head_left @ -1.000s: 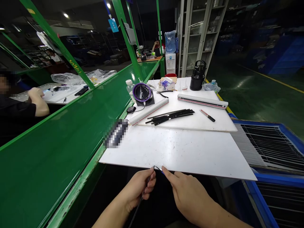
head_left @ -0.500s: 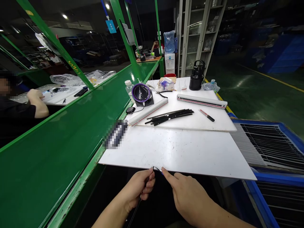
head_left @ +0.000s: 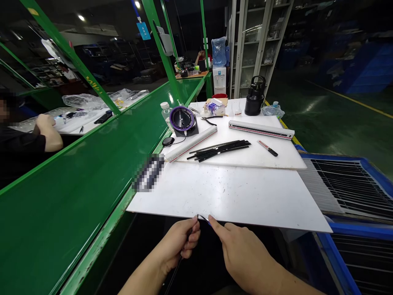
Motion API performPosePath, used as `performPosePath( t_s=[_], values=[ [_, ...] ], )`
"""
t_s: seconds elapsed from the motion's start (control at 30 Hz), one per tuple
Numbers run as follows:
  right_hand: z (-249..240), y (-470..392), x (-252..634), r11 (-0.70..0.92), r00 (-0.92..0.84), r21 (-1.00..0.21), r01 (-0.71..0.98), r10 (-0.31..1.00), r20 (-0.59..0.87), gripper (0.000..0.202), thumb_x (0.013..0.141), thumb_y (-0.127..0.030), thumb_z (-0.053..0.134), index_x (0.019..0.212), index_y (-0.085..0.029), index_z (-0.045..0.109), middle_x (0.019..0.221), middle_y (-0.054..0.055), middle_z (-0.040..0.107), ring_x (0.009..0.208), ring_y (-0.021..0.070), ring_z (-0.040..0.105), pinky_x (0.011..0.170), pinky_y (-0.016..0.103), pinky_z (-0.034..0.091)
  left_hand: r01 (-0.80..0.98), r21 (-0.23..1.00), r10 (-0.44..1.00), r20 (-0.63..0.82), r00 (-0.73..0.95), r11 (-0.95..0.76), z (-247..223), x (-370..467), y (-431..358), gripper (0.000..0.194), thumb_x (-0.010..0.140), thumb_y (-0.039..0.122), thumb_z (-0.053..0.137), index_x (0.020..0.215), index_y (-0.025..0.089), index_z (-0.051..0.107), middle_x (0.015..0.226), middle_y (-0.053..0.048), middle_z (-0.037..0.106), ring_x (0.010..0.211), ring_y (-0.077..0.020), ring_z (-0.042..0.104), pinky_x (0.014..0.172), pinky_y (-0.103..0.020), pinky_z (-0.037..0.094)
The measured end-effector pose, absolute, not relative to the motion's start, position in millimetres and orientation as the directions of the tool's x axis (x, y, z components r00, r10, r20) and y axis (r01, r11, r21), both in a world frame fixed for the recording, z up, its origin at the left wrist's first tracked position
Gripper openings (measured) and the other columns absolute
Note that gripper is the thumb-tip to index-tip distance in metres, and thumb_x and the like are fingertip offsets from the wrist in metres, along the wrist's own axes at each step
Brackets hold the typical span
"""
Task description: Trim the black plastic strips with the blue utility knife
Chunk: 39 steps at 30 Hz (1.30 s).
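Note:
My left hand (head_left: pixel 183 241) is closed, thumb and finger pinching the top end of a thin black strip (head_left: pixel 173 274) that hangs down below the fist. My right hand (head_left: pixel 241 252) is closed round a slim tool (head_left: pixel 204 218) with a dark tip and a bit of blue, its index finger stretched along it. The tip meets the strip's end at my left thumb; the tool's handle is hidden in the palm. Both hands are at the near edge of the white table (head_left: pixel 227 196). Farther in, a bundle of black strips (head_left: pixel 217 150) lies on a white foam sheet (head_left: pixel 276 159).
Two long white boxes (head_left: pixel 260 130) flank the strips, with a box cutter (head_left: pixel 267 148), pliers (head_left: pixel 211 119) and a round purple-rimmed fan (head_left: pixel 181 119). A black flask (head_left: pixel 254 96) stands behind. Blue trays of strips (head_left: pixel 346 180) are right; a co-worker's arm (head_left: pixel 49 135) shows left.
Both hands keep nearly the same pose at the table edge, the tool tip still at the strip's end. The view has shifted very slightly.

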State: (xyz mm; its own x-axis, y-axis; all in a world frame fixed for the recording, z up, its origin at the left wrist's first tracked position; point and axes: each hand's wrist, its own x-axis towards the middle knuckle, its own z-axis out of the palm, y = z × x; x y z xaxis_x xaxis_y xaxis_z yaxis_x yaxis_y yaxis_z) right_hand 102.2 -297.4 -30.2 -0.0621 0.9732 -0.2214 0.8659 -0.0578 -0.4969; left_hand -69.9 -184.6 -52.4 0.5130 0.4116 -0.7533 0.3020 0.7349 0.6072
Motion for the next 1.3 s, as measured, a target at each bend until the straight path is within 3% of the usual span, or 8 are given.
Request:
performPosePath(
  t_s=[0.47,0.67,0.73,0.8,0.87,0.97,1.13,1.3],
  values=[
    [-27.4,-294.1,102.0,-0.032,-0.076,-0.469,0.883,0.975,-0.21,0.066,0.087,-0.007,0.039,0.15,-0.028,0.033,0.09,0.005,0.065,0.075,0.023,0.063,0.063,0.032,0.042,0.289,0.596,0.394,-0.752,0.529,0.749,-54.9,-71.1,-182.2,0.048,0.067,0.058,0.065,0.072,0.02,0.037,0.059,0.008,0.029,0.046,-0.0035,0.016,0.041,-0.017,0.004],
    [-29.3,-294.8,95.8,-0.006,-0.072,-0.314,0.949,0.969,-0.235,0.077,0.08,-0.003,0.045,0.151,-0.028,0.029,0.086,0.003,0.063,0.059,0.0225,0.061,0.046,0.03,0.032,0.253,0.568,0.366,-0.75,0.552,0.783,-55.8,-73.0,-182.0,0.046,0.069,0.054,0.067,0.069,0.019,0.037,0.058,0.007,0.03,0.045,-0.0032,0.016,0.039,-0.016,0.005],
    [-35.1,-296.7,94.3,0.0,-0.064,-0.292,0.956,0.976,-0.21,0.075,0.082,-0.005,0.046,0.151,-0.029,0.029,0.086,0.003,0.063,0.057,0.0231,0.061,0.045,0.031,0.032,0.204,0.534,0.326,-0.73,0.601,0.821,-52.6,-75.3,-182.4,0.045,0.07,0.051,0.069,0.068,0.018,0.038,0.057,0.007,0.03,0.045,-0.0032,0.016,0.037,-0.015,0.006],
    [-42.6,-298.3,95.6,-0.014,-0.043,-0.341,0.94,0.986,-0.16,0.062,0.091,-0.013,0.045,0.149,-0.03,0.032,0.084,0.002,0.063,0.058,0.0234,0.061,0.047,0.032,0.037,0.134,0.503,0.295,-0.68,0.671,0.854,-44.8,-77.5,-183.4,0.041,0.074,0.047,0.068,0.068,0.018,0.04,0.056,0.006,0.03,0.044,-0.0033,0.016,0.036,-0.014,0.007],
    [-48.8,-298.8,102.0,-0.027,-0.015,-0.472,0.881,0.996,-0.084,0.051,0.098,-0.021,0.039,0.148,-0.032,0.035,0.084,0.001,0.062,0.062,0.0224,0.062,0.054,0.032,0.044,0.06,0.476,0.277,-0.606,0.745,0.877,-32.2,-78.8,-185.4,0.036,0.079,0.044,0.065,0.068,0.016,0.044,0.055,0.006,0.031,0.044,-0.0034,0.017,0.035,-0.013,0.009],
    [-51.1,-295.2,123.8,-0.036,0.077,-0.637,0.77,0.996,0.038,0.051,0.1,-0.021,0.027,0.15,-0.032,0.03,0.086,0.002,0.062,0.07,0.0204,0.062,0.069,0.034,0.049,-0.015,0.442,0.259,-0.496,0.829,0.897,-8.3,-77.6,-190.1,0.031,0.085,0.041,0.061,0.071,0.014,0.052,0.054,0.005,0.031,0.044,-0.0037,0.018,0.034,-0.011,0.012],
    [-52.0,-280.7,177.0,-0.188,0.354,-0.588,0.787,0.917,0.182,0.054,0.099,-0.024,0.021,0.152,-0.026,0.024,0.104,0.007,0.062,0.086,0.0244,0.062,0.074,0.037,0.05,-0.06,0.459,0.242,-0.35,0.905,0.886,27.8,-69.9,-200.0,0.033,0.089,0.041,0.054,0.072,0.013,0.058,0.052,0.004,0.03,0.044,-0.0046,0.019,0.036,-0.011,0.015],
    [-71.1,-274.8,203.5,-0.28,0.493,-0.555,0.783,0.824,0.28,0.056,0.098,-0.027,0.025,0.153,-0.023,0.021,0.115,0.009,0.06,0.096,0.0257,0.061,0.069,0.034,0.051,-0.045,0.495,0.225,-0.312,0.923,0.868,50.6,-65.1,-205.1,0.033,0.086,0.043,0.055,0.072,0.013,0.059,0.049,0.003,0.032,0.043,-0.0062,0.02,0.035,-0.013,0.014]
  ],
)
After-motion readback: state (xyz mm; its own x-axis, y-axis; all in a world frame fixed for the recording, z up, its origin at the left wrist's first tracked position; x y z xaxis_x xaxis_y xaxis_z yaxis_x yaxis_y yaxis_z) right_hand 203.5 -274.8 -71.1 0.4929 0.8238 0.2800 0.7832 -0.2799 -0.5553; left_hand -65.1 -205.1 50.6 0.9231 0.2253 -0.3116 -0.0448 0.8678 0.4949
